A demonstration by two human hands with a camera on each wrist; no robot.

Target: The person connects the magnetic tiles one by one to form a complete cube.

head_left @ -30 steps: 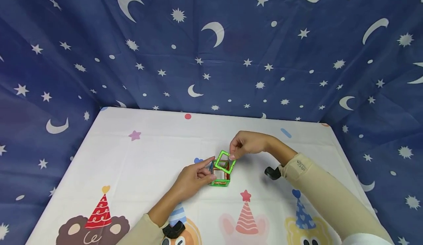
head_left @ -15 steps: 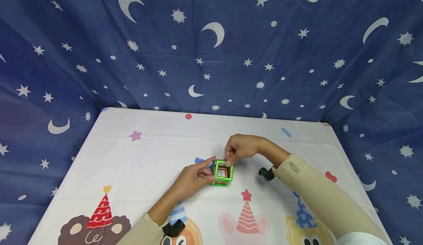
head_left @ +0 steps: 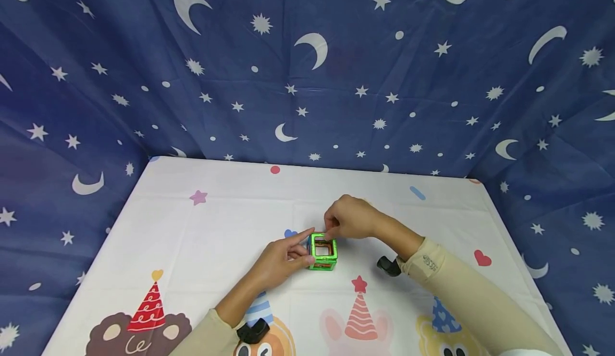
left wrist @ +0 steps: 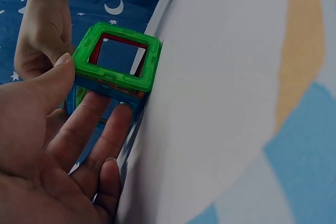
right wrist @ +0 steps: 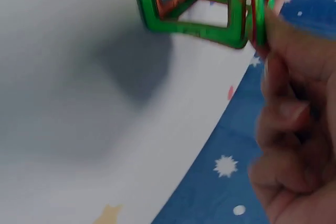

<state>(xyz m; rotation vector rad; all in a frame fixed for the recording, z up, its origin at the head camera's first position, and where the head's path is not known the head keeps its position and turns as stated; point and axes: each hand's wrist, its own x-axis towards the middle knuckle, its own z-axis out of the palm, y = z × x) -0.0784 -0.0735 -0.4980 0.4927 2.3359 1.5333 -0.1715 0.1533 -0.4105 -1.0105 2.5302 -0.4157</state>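
Observation:
A small open-framed cube of magnetic tiles (head_left: 323, 267) stands on the white tabletop in the head view, with green, blue and red-orange frames. On its top lies a green square magnetic tile (head_left: 334, 249). My left hand (head_left: 281, 262) holds the cube from the left, thumb at the near corner and index finger stretched along the side. In the left wrist view, fingertips (left wrist: 122, 114) touch a blue side below a green face (left wrist: 113, 80). My right hand (head_left: 353, 217) pinches the top tile's far edge with thumb and curled fingers; the right wrist view shows this grip partly cropped.
The table is covered by a white cloth (head_left: 230, 228) printed with animals in party hats, stars and hearts. A dark blue curtain (head_left: 307, 110) with moons and stars rises behind and beside it. Black wrist devices (head_left: 388, 266) sit on both arms.
My right hand has lowered the green tile from a tilted position above the cube onto its top, moving slightly left. My left hand has stayed in place around the cube.

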